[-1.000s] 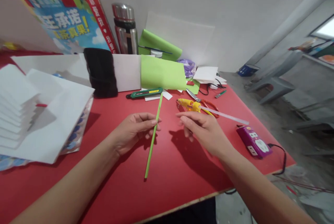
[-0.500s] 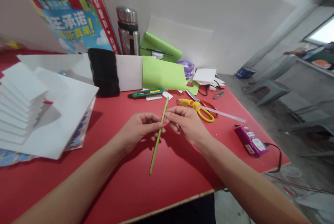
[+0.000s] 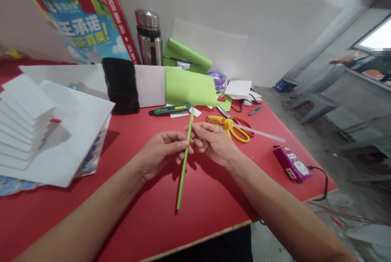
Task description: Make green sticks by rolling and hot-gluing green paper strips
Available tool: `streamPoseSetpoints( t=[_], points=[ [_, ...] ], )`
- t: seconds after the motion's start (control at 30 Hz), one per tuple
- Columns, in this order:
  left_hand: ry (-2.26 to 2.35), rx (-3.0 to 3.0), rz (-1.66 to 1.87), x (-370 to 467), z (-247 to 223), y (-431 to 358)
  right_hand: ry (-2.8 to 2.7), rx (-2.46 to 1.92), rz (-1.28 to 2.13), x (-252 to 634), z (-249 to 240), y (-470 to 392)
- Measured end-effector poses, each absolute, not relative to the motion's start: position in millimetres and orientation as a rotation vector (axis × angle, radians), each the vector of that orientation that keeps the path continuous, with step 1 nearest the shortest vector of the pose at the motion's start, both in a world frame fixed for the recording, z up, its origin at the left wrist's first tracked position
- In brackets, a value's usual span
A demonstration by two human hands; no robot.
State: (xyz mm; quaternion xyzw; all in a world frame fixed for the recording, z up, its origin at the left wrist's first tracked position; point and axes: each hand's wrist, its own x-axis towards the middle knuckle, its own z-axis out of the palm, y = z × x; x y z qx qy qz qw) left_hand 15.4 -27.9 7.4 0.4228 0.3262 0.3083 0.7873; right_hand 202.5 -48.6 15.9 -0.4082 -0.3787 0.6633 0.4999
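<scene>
A thin green stick (image 3: 183,172), perhaps rolled paper, is held at a steep slant over the red table, its lower end pointing toward me. My left hand (image 3: 166,150) pinches it above its middle between thumb and fingers. Just to the right, my right hand (image 3: 212,139) has its fingers curled together, with the fingertips against the stick's upper part; their exact grip is partly hidden behind it. Beyond the stick's top end lie a green utility knife (image 3: 171,109) and small white paper pieces (image 3: 195,111).
Right of my hands are a yellow glue gun (image 3: 220,121) with a clear glue stick, scissors (image 3: 240,133) and a purple power socket (image 3: 293,164). White sheets (image 3: 76,131) cover the left. At the back stand a black case (image 3: 120,86), green paper (image 3: 191,86) and a steel flask (image 3: 149,38).
The green stick has turned a little more upright and its lower end has come slightly nearer me. My right hand's fingers have shifted slightly left along its upper part.
</scene>
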Motion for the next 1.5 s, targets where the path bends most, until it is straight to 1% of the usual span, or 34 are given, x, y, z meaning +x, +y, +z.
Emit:
streamPoseSetpoints(
  t=[0.07,0.1,0.17,0.23,0.3,0.37,0.5,0.6,0.7,0.87,0.93,1.07,1.23,1.5],
  points=[
    [0.767,0.924,0.710,15.5,6.8,-27.8,-1.109,-1.207,1.457,213.4,21.3,-62.6],
    [0.802,0.926,0.725,15.5,6.4,-27.6,-1.258,-1.371,1.321,222.3,23.7,-72.2],
    [0.862,0.926,0.749,15.3,5.6,-26.6,-1.637,-1.737,0.852,245.4,25.4,-93.6],
    [0.899,0.927,0.764,15.1,5.1,-25.3,-1.810,-2.030,0.335,270.8,21.5,-111.8],
    [0.914,0.925,0.779,14.8,4.7,-24.3,-1.797,-2.152,0.134,291.9,12.7,-120.4],
    [0.911,0.907,0.774,14.6,4.1,-23.7,-1.742,-2.094,0.167,304.2,2.1,-116.9],
    [0.913,0.847,0.772,13.3,1.6,-20.7,-1.670,-1.885,0.415,303.6,-13.4,-86.5],
    [0.925,0.808,0.781,10.5,-1.5,-15.2,-1.528,-1.891,0.489,291.3,-17.0,-65.5],
    [0.916,0.789,0.793,7.2,-4.5,-9.8,-1.359,-1.864,0.632,275.5,-11.6,-56.4],
    [0.911,0.786,0.827,5.2,-5.9,-8.2,-1.202,-1.363,0.977,246.1,14.7,-49.4],
    [0.908,0.807,0.838,5.2,-5.4,-8.9,-1.163,-1.229,1.058,234.9,20.6,-46.8],
    [0.905,0.825,0.847,5.5,-6.0,-9.1,-1.172,-1.139,1.115,220.9,13.5,-48.5],
    [0.922,0.837,0.861,6.6,-8.7,-10.1,-1.306,-1.160,1.157,221.7,0.2,-58.1],
    [0.927,0.880,0.855,7.8,-8.8,-11.3,-1.345,-1.209,1.129,223.3,-0.2,-58.1]
  ],
)
